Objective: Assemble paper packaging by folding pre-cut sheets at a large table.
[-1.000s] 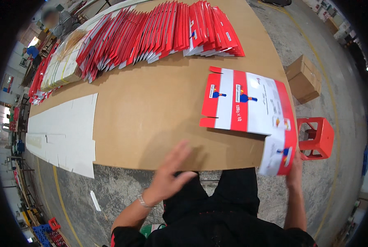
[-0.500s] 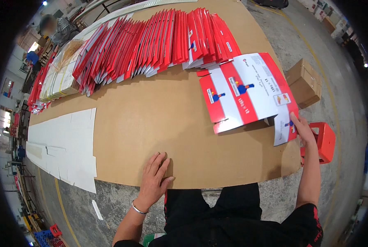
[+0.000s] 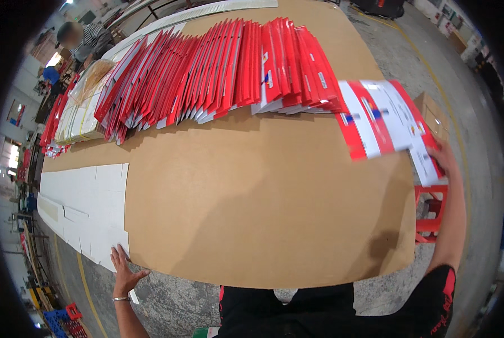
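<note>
My right hand (image 3: 444, 159), at the table's right edge, grips a flat red-and-white printed carton blank (image 3: 393, 127) by its near right corner. The blank is tilted and slightly blurred, its left side close to the right end of a long row of folded red cartons (image 3: 218, 73). Those cartons lean against one another across the far part of the table. Over at the near left, my left hand (image 3: 127, 275) has its fingers spread, the tips at the near corner of a flat white cardboard sheet (image 3: 97, 191). Nothing is held in it.
Brown board covers the table (image 3: 252, 203). A strapped bundle of white blanks (image 3: 83, 118) lies at the far left. Past the right edge stand a red plastic stool (image 3: 429, 217) and a brown box (image 3: 432, 115). Another person (image 3: 88, 39) is in the far left background.
My right hand has carried the carton blank farther right and slightly away. My left hand has moved from the table's front edge leftward to the white sheet. The view has shifted a little.
</note>
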A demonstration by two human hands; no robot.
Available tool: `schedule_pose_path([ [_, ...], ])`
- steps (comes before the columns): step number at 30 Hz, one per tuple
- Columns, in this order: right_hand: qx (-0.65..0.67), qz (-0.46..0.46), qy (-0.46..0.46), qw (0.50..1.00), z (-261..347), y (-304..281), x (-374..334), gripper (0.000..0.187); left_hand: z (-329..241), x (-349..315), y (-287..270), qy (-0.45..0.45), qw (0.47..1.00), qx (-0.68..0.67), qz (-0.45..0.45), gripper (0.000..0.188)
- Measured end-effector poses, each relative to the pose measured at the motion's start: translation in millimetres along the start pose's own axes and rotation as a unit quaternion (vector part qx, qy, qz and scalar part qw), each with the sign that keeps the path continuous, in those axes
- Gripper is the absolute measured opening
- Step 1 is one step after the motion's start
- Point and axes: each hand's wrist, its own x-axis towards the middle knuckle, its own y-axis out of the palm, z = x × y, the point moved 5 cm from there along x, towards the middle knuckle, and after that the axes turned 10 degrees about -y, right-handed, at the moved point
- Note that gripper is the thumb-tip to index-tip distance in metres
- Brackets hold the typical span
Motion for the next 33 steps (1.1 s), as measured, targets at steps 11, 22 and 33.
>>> schedule_pose_path([
  [11, 0.288, 0.004, -0.141, 0.947, 146, 223, 201, 0.048, 8, -3, 11, -0.021, 0.976, -0.035, -0.213, 0.078],
  [22, -0.033, -0.014, -0.5, 0.865, 312, 242, -186, 0.046, -114, -91, -75, 0.25, 0.908, -0.01, -0.336, 0.013],
  [33, 0.083, -0.041, -0.494, 0.865, 309, 236, -314, 0.014, -212, -242, 2, 0.505, 0.846, -0.169, -0.006, 0.082],
])
